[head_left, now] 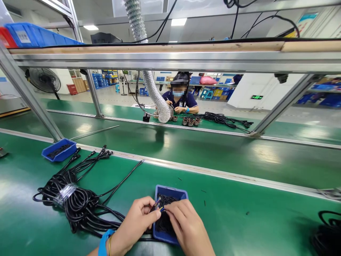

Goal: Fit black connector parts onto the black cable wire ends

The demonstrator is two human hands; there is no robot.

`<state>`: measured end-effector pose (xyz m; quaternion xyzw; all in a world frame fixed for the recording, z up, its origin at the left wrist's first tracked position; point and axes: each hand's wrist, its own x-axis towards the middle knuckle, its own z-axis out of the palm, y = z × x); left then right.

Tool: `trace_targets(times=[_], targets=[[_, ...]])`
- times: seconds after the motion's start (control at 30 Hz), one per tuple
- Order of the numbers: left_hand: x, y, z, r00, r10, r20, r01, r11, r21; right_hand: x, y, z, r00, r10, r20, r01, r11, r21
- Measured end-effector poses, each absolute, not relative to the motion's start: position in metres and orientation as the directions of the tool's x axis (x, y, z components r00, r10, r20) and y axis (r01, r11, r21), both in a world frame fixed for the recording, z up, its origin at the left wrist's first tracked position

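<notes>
Over a small blue bin [183,193] of short black tube pieces [163,222], my two hands meet. Between the thumb and fingers of my left hand [138,220], a black cable end with thin coloured wires [159,203] is pinched. The fingertips of my right hand [185,220] are closed at a yellow-and-blue wire of that end; whether a tube piece is also in them is too small to tell. A bundle of black cables [77,199], bound with clear wrap, lies to the left of my left hand.
Another blue bin [60,151] of black pieces stands at the far left. Several loose black bits lie right of the near bin. Dark coiled cable [329,231] sits at the right edge. Across the bench, a person [179,97] works beneath a silver duct [151,85]. Metal posts hold a shelf overhead.
</notes>
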<state>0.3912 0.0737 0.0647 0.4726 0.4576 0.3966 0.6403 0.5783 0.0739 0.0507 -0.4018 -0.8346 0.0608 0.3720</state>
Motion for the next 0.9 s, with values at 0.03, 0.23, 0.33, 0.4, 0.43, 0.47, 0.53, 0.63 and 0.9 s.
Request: trace_targets(times=[0.03, 0.23, 0.33, 0.4, 0.43, 0.47, 0.53, 0.63, 0.9], targets=[[0.391, 0.074, 0.066, 0.277, 0.936, -0.215, -0.072, 0.244, 0.967, 0.578, 0.072, 0.056, -0.397, 0.695, 0.600, 0.609, 0.688, -0.394], [0.391, 0.073, 0.071, 0.294, 0.927, -0.235, -0.054, 0.261, 0.964, 0.581, 0.071, 0.073, -0.302, 0.615, 0.728, 0.551, 0.736, -0.394], [0.391, 0.072, 0.071, 0.290, 0.926, -0.241, -0.050, 0.266, 0.963, 0.582, 0.072, 0.072, -0.343, 0.560, 0.754, 0.645, 0.724, -0.245], [0.392, 0.071, 0.071, 0.291, 0.927, -0.239, -0.050, 0.264, 0.963, 0.582, 0.073, 0.071, -0.379, 0.532, 0.757, 0.687, 0.710, -0.156], [0.392, 0.071, 0.071, 0.289, 0.927, -0.237, -0.050, 0.262, 0.964, 0.582, 0.073, 0.071, -0.392, 0.523, 0.757, 0.698, 0.705, -0.126], [0.392, 0.071, 0.070, 0.286, 0.929, -0.236, -0.050, 0.261, 0.964, 0.582, 0.073, 0.071, -0.401, 0.518, 0.756, 0.705, 0.701, -0.107], [0.392, 0.071, 0.069, 0.282, 0.930, -0.235, -0.053, 0.259, 0.964, 0.582, 0.073, 0.071, -0.412, 0.517, 0.750, 0.713, 0.695, -0.088], [0.392, 0.072, 0.066, 0.280, 0.931, -0.234, -0.049, 0.258, 0.965, 0.582, 0.071, 0.073, -0.432, 0.509, 0.745, 0.717, 0.695, -0.059], [0.393, 0.073, 0.067, 0.276, 0.942, -0.191, -0.097, 0.225, 0.970, 0.578, 0.069, 0.069, -0.486, 0.508, 0.711, 0.626, 0.770, -0.123]])
